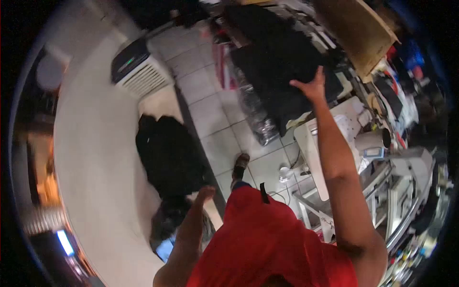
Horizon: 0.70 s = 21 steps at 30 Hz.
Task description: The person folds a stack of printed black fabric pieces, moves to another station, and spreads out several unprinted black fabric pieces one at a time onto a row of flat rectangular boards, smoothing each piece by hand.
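Note:
My right hand (313,88) reaches forward over a large spread of black cloth (272,71), its thumb and fingers apart. The cloth lies over a work surface, and a sheet of clear plastic (258,115) hangs along its near left side. My left hand (206,193) is low at my left side, right by a heap of black cloth (167,153) on a light bench along the wall. Blur smears its fingers, and I cannot tell whether they grip anything. Below that heap sits a dark, shiny bag-like bundle (169,222).
A white slatted appliance with a dark top (143,67) stands at the bench's far end. On my right is a white machine table (311,143) on a metal frame (377,191). A brown board (356,33) leans behind it. Between the sides runs a tiled floor (210,110).

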### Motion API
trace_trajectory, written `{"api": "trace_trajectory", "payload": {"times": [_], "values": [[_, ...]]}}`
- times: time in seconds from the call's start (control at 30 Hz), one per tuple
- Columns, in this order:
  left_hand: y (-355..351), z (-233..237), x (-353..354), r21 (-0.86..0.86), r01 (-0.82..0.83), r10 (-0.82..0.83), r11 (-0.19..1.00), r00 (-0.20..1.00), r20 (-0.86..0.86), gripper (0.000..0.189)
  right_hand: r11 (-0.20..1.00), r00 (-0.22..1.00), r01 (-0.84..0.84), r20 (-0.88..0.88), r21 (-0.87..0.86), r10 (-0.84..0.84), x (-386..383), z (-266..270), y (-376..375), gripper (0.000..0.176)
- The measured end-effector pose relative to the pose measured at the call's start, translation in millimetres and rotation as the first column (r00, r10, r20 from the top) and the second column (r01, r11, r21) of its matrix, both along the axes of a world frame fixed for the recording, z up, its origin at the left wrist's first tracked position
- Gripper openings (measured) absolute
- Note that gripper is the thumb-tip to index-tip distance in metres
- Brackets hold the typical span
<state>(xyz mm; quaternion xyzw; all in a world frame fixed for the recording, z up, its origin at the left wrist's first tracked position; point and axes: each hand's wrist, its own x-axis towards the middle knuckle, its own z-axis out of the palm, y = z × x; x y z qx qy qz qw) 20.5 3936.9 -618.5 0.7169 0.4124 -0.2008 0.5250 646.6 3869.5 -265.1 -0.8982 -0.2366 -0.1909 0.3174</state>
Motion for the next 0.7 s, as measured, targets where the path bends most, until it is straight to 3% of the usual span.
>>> {"api": "trace_trajectory", "payload": {"times": [0.03,0.07,0.13,0.17,0.2,0.23,0.27,0.3,0.37,0.43,0.5,0.57,0.6,0.63,0.67,0.7], "values": [[47.2,-31.6,24.2,0.306,0.092,-0.149,0.948,0.974,0.168,0.024,0.998,0.992,0.046,-0.112,-0.037,-0.050,-1.0,1.1,13.3,0.098],[79.8,67.4,95.0,0.467,0.363,-0.396,0.806,0.918,-0.030,0.021,0.995,0.989,0.093,-0.111,-0.039,-0.097,12.2,-2.5,12.6,0.098],[143.4,129.2,185.0,0.478,0.095,-0.345,0.873,0.814,0.468,0.023,1.000,0.944,-0.024,-0.328,0.005,0.024,30.8,-9.9,15.3,0.073],[162.9,157.7,227.1,0.275,0.078,-0.216,0.958,0.828,0.517,0.033,1.000,0.945,0.010,-0.327,-0.003,-0.010,27.6,-6.7,16.5,0.073],[174.5,191.1,268.5,0.060,0.050,-0.074,0.997,0.844,0.531,0.045,0.996,0.966,-0.038,-0.252,0.087,0.059,13.6,2.9,19.6,0.062],[177.0,242.2,308.3,-0.257,-0.061,0.203,0.965,0.792,0.575,0.054,0.980,0.977,-0.101,-0.166,0.173,0.130,-4.8,15.7,26.9,0.052],[173.0,287.8,341.6,-0.552,-0.142,0.472,0.822,0.712,0.520,0.064,0.956,0.966,-0.194,-0.130,0.219,0.225,-31.6,33.5,33.6,0.049],[169.6,312.1,367.6,-0.628,-0.120,0.523,0.769,0.683,0.510,0.073,0.920,0.943,-0.290,-0.083,0.262,0.321,-63.5,52.3,40.2,0.046],[170.7,328.6,408.6,-0.732,-0.062,0.576,0.678,0.663,0.477,0.095,0.893,0.875,-0.433,-0.180,0.124,0.449,-119.1,69.8,45.9,0.044],[180.8,304.1,435.0,-0.723,0.046,0.481,0.689,0.718,0.503,0.091,0.814,0.747,-0.550,-0.327,0.185,0.579,-166.2,64.7,41.8,0.050],[171.1,305.7,417.1,-0.929,0.195,0.688,0.314,0.628,0.364,0.101,0.777,0.695,-0.520,-0.353,0.355,0.626,-187.4,58.4,23.9,0.051],[160.6,305.0,392.6,-0.934,-0.046,0.599,0.355,0.778,0.189,0.084,0.807,0.736,-0.499,-0.338,0.317,0.587,-188.9,67.8,-20.2,0.050],[155.9,289.8,380.8,-0.939,-0.049,0.579,0.341,0.798,0.169,0.084,0.831,0.655,-0.442,-0.512,0.336,0.556,-187.4,82.2,-50.1,0.051],[156.1,267.8,372.2,-0.809,0.203,0.360,0.551,0.817,0.451,0.075,0.857,0.548,-0.378,-0.662,0.349,0.512,-186.1,93.8,-80.8,0.052],[160.4,255.1,369.8,-0.584,0.456,0.087,0.671,0.734,0.674,0.066,0.869,0.634,-0.229,-0.610,0.439,0.476,-196.8,94.2,-109.7,0.051],[170.0,273.8,378.6,-0.592,0.468,0.076,0.656,0.739,0.669,0.066,0.844,0.714,-0.088,-0.557,0.529,0.424,-215.9,94.4,-140.0,0.051]]}}
